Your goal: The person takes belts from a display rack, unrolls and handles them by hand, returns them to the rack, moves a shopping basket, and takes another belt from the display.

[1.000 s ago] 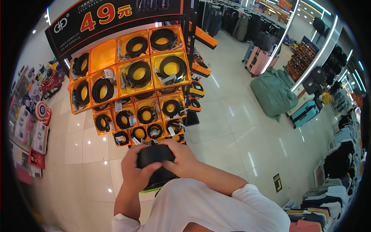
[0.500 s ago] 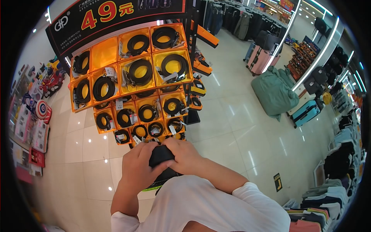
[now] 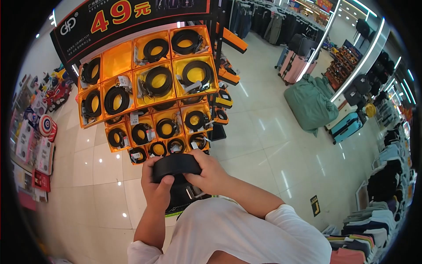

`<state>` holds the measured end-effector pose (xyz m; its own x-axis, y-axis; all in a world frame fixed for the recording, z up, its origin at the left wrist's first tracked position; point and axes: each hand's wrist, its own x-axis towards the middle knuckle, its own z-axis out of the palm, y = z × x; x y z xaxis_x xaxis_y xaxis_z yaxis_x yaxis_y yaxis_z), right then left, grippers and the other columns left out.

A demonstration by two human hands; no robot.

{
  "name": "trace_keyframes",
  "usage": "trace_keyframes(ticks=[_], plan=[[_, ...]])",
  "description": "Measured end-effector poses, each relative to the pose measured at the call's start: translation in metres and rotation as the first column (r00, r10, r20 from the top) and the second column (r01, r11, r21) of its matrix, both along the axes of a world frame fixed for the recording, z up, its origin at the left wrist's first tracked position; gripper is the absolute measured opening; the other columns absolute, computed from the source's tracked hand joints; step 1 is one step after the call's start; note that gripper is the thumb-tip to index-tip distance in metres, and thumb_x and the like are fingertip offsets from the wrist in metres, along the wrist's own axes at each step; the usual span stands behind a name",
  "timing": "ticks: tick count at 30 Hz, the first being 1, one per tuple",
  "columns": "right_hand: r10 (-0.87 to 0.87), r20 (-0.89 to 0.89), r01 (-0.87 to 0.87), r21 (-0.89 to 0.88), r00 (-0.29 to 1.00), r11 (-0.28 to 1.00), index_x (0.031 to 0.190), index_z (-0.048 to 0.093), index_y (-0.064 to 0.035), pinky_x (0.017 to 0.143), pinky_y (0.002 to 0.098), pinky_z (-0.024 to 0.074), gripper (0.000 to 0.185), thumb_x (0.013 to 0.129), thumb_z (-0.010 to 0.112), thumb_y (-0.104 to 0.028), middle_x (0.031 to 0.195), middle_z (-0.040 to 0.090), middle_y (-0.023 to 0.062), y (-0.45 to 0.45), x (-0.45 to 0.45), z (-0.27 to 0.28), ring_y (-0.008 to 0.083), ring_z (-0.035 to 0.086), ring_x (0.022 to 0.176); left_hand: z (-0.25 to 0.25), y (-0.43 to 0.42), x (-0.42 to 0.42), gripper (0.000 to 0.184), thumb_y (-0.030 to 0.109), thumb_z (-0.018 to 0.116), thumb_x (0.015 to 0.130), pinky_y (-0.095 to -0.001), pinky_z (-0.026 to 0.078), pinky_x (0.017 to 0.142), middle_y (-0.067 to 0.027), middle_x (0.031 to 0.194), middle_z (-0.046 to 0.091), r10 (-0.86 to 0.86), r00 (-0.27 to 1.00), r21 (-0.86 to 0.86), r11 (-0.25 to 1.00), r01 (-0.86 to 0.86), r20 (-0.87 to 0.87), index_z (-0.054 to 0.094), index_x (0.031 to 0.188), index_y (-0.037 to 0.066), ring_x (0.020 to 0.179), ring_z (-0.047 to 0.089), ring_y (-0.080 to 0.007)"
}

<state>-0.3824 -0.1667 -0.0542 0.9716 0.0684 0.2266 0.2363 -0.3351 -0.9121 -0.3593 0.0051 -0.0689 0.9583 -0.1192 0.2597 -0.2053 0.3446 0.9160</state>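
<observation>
A coiled black belt [image 3: 176,166] is held between both hands in front of my chest, its broad outer side facing me. My left hand [image 3: 155,187] is closed round the coil's left end, thumb across the near face. On the right end, my right hand [image 3: 208,174] grips with the fingers on top and the thumb underneath. A shiny metal piece, perhaps the buckle [image 3: 190,192], shows below the coil. Just beyond my hands, orange boxes [image 3: 118,94] on a rack each hold a coiled dark belt; one upper box [image 3: 117,60] has no belt in it.
A black price sign [image 3: 127,20] tops the rack. Shelves of boxed goods [image 3: 41,149] line the left. At right are a large green bag [image 3: 307,103], pink [image 3: 296,66] and blue suitcases [image 3: 347,126], and hanging clothes [image 3: 373,220]. Tiled floor [image 3: 259,127] runs between.
The belt coil has turned so its long side now spans between my hands, which have moved apart. The metal piece below has come into view.
</observation>
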Motion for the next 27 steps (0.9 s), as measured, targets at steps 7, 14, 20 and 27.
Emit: trace_keyframes(ticks=[7,14,20,27], plan=[[0.188,0.187,-0.089,-0.439,0.964,0.894,0.107,0.048,-0.0050,0.069,0.0436,0.0481,0.045,0.074,0.072,-0.025,0.094,0.061,0.0144,-0.001,0.001,0.003,0.0355,0.061,0.084,0.044,0.013,0.000,0.060,0.040,0.083,0.066,-0.0297,0.048,0.070,-0.0089,0.086,0.058,-0.211,0.823,0.719,0.626,-0.300,0.527,0.056,0.101,0.000,0.080,0.060,-0.0212],[0.124,0.328,0.026,-0.417,0.936,0.909,0.113,0.051,-0.0063,0.070,0.0418,0.0490,0.051,0.076,0.073,-0.034,0.095,0.062,0.0117,0.000,0.002,0.001,0.0339,0.062,0.083,0.022,0.012,-0.003,0.064,0.046,0.084,0.062,-0.0307,0.049,0.063,-0.0061,0.081,0.059,-0.045,0.893,0.635,0.719,-0.282,0.448,0.056,0.099,0.001,0.072,0.061,-0.0175],[0.024,-0.001,-0.024,0.015,1.000,1.000,0.114,0.050,-0.0057,0.074,0.0426,0.0487,0.048,0.077,0.072,-0.028,0.096,0.062,0.0160,0.012,-0.009,0.012,0.0358,0.062,0.088,0.005,0.007,0.001,0.067,0.048,0.082,0.067,-0.0279,0.049,0.068,-0.0031,0.088,0.058,0.028,0.998,-0.086,0.996,-0.024,0.052,0.052,0.105,0.002,0.076,0.057,-0.0135],[0.062,0.057,-0.046,-0.244,0.996,0.969,0.112,0.050,-0.0061,0.069,0.0432,0.0486,0.047,0.073,0.071,-0.022,0.094,0.063,0.0152,-0.004,-0.001,0.006,0.0359,0.062,0.085,0.013,0.003,-0.001,0.060,0.032,0.079,0.074,-0.0289,0.046,0.081,-0.0105,0.100,0.057,0.018,0.960,0.217,0.973,-0.082,0.281,0.049,0.115,0.001,0.089,0.057,-0.0168]])
